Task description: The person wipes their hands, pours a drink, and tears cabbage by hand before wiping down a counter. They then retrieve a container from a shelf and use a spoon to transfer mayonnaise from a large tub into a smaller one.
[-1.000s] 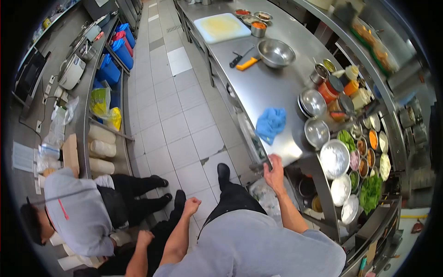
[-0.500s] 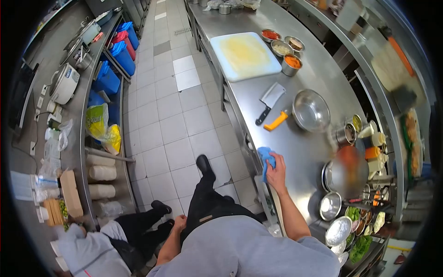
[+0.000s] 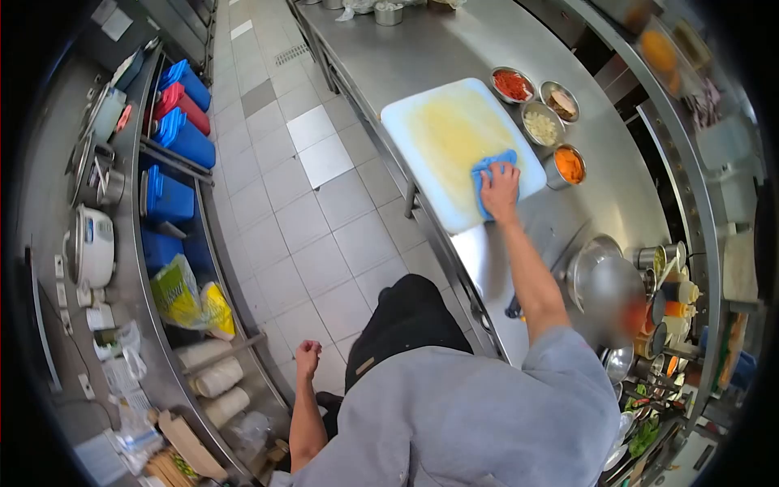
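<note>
Head view: the right hand (image 3: pixel 501 191) has its fingers bent and nearly together, clamped on a bunched blue cloth (image 3: pixel 486 165) that lies against the white cutting board (image 3: pixel 430 122), at about 4 o'clock from the board's middle. Under the board is the steel desk (image 3: pixel 389 61). From that hand, a metal cup of orange slices (image 3: pixel 570 165) stands at 2 o'clock and a bowl of pale pieces (image 3: pixel 541 126) at 1 o'clock. Between 7 and 8 o'clock, the left hand (image 3: pixel 308 359) hangs above the tiled floor (image 3: pixel 312 235), fingers curled inward; whether they meet the palm, I cannot tell.
</note>
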The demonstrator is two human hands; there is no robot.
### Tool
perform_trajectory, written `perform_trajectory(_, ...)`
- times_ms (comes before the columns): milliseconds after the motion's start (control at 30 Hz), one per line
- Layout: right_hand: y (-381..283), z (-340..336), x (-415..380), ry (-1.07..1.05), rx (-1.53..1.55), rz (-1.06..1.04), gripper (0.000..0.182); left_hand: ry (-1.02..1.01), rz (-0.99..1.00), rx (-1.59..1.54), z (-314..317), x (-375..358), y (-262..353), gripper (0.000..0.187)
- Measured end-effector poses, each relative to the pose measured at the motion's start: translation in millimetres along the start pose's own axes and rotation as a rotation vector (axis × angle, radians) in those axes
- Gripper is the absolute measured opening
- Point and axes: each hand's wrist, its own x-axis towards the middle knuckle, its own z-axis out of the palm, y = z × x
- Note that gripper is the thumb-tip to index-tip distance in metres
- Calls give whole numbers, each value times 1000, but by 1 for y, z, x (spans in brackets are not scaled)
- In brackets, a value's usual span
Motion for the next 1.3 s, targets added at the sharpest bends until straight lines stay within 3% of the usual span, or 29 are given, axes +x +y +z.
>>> perform_trajectory(67, -33, 33, 25, 43, -71, 9, 25, 16, 10, -32, -13, 36, 56, 20)
perform_trajectory(200, -104, 103, 108, -12, -54, -30, 25, -151, 28, 31, 1, 109, 184, 20)
perform_trajectory(300, -143, 165, 173, 36, 293, 72, 26, -310, 155, 87, 29, 165, 282, 18)
perform_trajectory(400, -159, 192, 248, 26, 847, 404, 32, -296, 149, 156, 46, 213, 356, 18)
perform_trajectory(500, -155, 201, 309, 93, 467, 298, 42, -305, 340, 254, 35, 250, 396, 18)
perform_trajectory(533, -148, 243, 300, -37, 311, 245, 57, -273, 392, 271, 30, 257, 409, 22)
perform_trajectory(633, -199, 278, 316, -248, -78, 202, 64, -246, 326, 404, 16, 279, 437, 25)
perform_trajectory(700, -221, 312, 356, -261, -2, 196, 66, -275, 195, 365, 13, 289, 457, 28)
perform_trajectory(833, -253, 368, 445, -295, 154, 89, 65, -373, 219, 508, 4, 340, 482, 37)
perform_trajectory(967, -264, 417, 516, -320, 232, -45, 63, -394, 171, 525, -9, 403, 527, 31)
perform_trajectory(1033, -265, 435, 546, -313, 218, -42, 62, -373, 244, 511, -27, 448, 550, 29)
perform_trajectory(1133, -265, 427, 537, -257, 229, 40, 61, -323, 335, 538, -73, 527, 563, 30)
perform_trajectory(1200, -257, 393, 504, -212, 228, 225, 61, -325, 315, 682, -108, 568, 575, 32)
perform_trajectory(1300, -234, 357, 468, -184, -53, 574, 67, -414, 388, 766, -142, 625, 605, 32)
